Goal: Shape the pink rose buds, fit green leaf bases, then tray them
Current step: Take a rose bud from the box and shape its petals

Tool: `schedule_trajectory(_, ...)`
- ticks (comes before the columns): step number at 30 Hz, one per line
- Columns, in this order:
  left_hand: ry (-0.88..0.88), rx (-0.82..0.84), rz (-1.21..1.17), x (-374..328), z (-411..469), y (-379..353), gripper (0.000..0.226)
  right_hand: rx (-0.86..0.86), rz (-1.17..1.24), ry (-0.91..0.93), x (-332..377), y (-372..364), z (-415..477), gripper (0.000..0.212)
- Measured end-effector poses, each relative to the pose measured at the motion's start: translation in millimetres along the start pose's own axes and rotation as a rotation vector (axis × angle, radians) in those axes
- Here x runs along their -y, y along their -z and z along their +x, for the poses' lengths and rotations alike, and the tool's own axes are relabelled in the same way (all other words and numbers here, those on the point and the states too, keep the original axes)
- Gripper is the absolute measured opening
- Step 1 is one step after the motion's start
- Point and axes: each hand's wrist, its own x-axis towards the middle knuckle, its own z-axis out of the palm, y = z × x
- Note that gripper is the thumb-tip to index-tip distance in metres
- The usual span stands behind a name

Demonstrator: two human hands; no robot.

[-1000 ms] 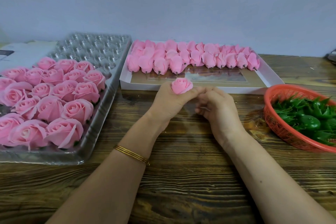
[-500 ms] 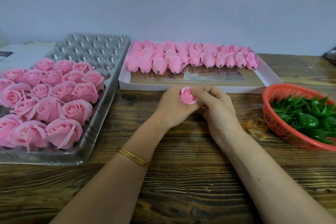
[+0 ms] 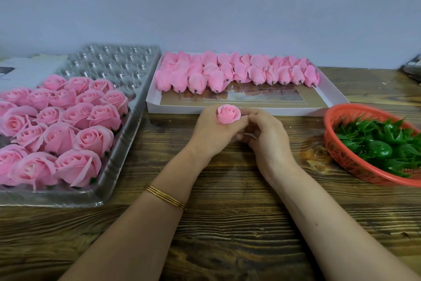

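Pink rose buds (image 3: 239,73) are set out with the other parts on a wooden table (image 3: 227,223). At the left, a clear plastic tray (image 3: 127,144) is seen, its near part packed with finished roses (image 3: 77,116) and the moulded cups of its far part left in view. Beside it, at the middle rear, a white cardboard box (image 3: 332,96) is placed; the unshaped buds are laid in rows along its far side, short dark stems pointing toward the near side. At the right edge a red plastic basket (image 3: 341,155) is filled with green leaf bases (image 3: 382,146). Just in front of the box, above the table, a single pink bud (image 3: 228,114) is held upright, petals facing up. It is gripped from below by the curled fingers of the left hand (image 3: 209,134) and pinched at its right side by the thumb and forefinger of the right hand (image 3: 271,141). Thin gold bangles (image 3: 165,197) are worn on the left wrist.
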Motion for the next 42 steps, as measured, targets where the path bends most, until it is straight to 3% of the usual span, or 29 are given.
schedule_trajectory(5,-0.001,-0.051,-0.058,-1,-1,-2,0.036,0.038,-0.091,0.013,0,2,-4,0.031)
schedule_trajectory(9,0.047,-0.05,-0.191,-2,-2,-7,0.033,0.086,-0.268,0.12,-4,-1,-9,0.035)
schedule_trajectory(18,0.154,-0.038,-0.276,-5,-2,-6,0.021,0.079,-0.202,0.182,-10,-5,-8,0.03)
schedule_trajectory(27,0.172,0.11,-0.322,-11,-1,7,0.019,0.242,-0.101,0.078,-5,-2,-6,0.017)
schedule_trajectory(32,0.18,0.081,-0.333,-10,-1,4,0.013,0.263,-0.065,0.025,-3,0,-5,0.022)
schedule_trajectory(38,0.185,0.026,-0.371,-9,-3,-3,0.012,0.151,-0.197,0.122,-5,-3,-7,0.028)
schedule_trajectory(42,0.187,0.054,-0.363,-8,-2,0,0.016,0.163,-0.216,0.126,-5,-2,-7,0.023)
